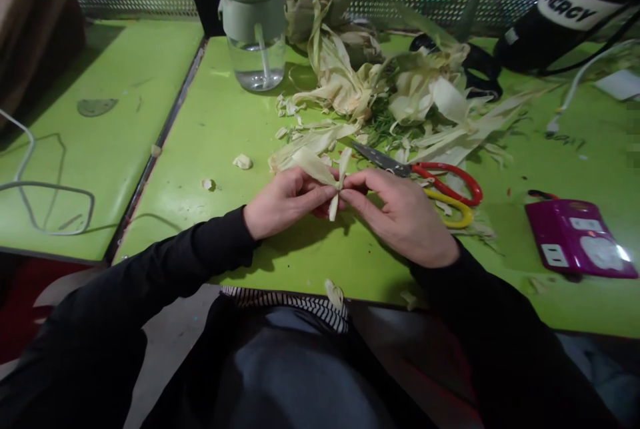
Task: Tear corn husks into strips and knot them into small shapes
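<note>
Both hands meet over the green table [215, 142] near its front edge. My left hand [283, 202] and my right hand [400, 212] pinch the same small piece of pale corn husk [325, 172], its strips crossing between the fingertips. Both hands have closed fingers on it. Just behind the hands lies a heap of loose corn husks [380, 89], with small husk scraps [243, 161] scattered to the left. Black sleeves cover both arms.
Scissors with red and yellow handles [445, 189] lie right of the hands. A water bottle [253, 22] stands at the back. A purple power strip [580, 239] sits at the right, a black device with cables [565, 15] at the back right. A second green table [100, 115] adjoins on the left.
</note>
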`<state>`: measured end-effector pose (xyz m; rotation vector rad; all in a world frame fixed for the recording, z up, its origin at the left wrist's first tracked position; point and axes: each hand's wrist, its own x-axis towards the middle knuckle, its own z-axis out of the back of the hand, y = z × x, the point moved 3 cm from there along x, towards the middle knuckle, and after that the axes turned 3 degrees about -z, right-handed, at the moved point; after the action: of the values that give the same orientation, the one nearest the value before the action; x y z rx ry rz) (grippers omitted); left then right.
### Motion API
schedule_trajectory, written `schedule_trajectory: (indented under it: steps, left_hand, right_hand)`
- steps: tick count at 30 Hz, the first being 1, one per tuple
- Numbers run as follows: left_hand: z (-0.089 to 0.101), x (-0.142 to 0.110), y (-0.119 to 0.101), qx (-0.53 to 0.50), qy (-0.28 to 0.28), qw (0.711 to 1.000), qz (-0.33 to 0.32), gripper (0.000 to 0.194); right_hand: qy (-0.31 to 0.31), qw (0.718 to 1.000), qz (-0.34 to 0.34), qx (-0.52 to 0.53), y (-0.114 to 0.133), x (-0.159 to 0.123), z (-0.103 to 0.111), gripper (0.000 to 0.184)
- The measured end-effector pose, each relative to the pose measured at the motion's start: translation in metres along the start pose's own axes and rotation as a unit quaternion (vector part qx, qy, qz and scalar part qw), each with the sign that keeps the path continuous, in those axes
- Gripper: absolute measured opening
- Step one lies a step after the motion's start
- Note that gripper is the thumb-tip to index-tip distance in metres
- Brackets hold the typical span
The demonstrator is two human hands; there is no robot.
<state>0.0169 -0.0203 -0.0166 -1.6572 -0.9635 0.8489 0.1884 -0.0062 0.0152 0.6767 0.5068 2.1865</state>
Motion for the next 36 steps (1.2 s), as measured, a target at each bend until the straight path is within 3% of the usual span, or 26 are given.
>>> schedule_trajectory:
  steps: [5, 12, 18, 23, 25, 28, 30, 32, 36]
  left_hand:
    - [0.000, 0.000, 0.000, -0.043, -0.040, 0.998, 0.025, 0.019]
    - [0.000, 0.000, -0.001, -0.030, -0.025, 0.999, -0.026, 0.041]
    - [0.003, -0.002, -0.004, 0.017, -0.021, 0.999, 0.021, 0.046]
    - [0.007, -0.008, -0.012, 0.190, -0.108, 0.968, -0.123, 0.025]
    - [0.004, -0.009, -0.012, 0.218, -0.098, 0.960, -0.146, 0.019]
    - [-0.001, -0.009, -0.009, 0.199, -0.044, 0.973, -0.108, 0.022]
    - [-0.002, -0.010, -0.011, 0.182, -0.053, 0.976, -0.106, 0.024]
    - [-0.001, -0.009, -0.014, 0.157, -0.057, 0.979, -0.113, 0.030]
    - [-0.003, -0.008, -0.017, 0.067, -0.003, 0.995, -0.076, 0.040]
  right_hand:
    - [-0.120, 0.990, 0.034, -0.062, 0.010, -0.003, 0.004, 0.022]
    - [-0.060, 0.997, 0.025, -0.046, 0.014, -0.005, -0.003, 0.015]
    - [-0.050, 0.995, 0.052, -0.064, 0.016, -0.006, 0.000, 0.017]
    - [-0.072, 0.991, 0.064, -0.097, 0.018, -0.008, -0.002, 0.022]
    - [-0.070, 0.990, 0.065, -0.101, 0.018, -0.009, -0.003, 0.021]
    - [-0.071, 0.991, 0.061, -0.099, 0.018, -0.009, -0.004, 0.020]
    - [-0.075, 0.991, 0.062, -0.092, 0.019, -0.009, -0.003, 0.019]
    - [-0.073, 0.992, 0.068, -0.083, 0.021, -0.009, -0.002, 0.018]
    - [-0.065, 0.991, 0.081, -0.087, 0.025, -0.010, 0.001, 0.017]
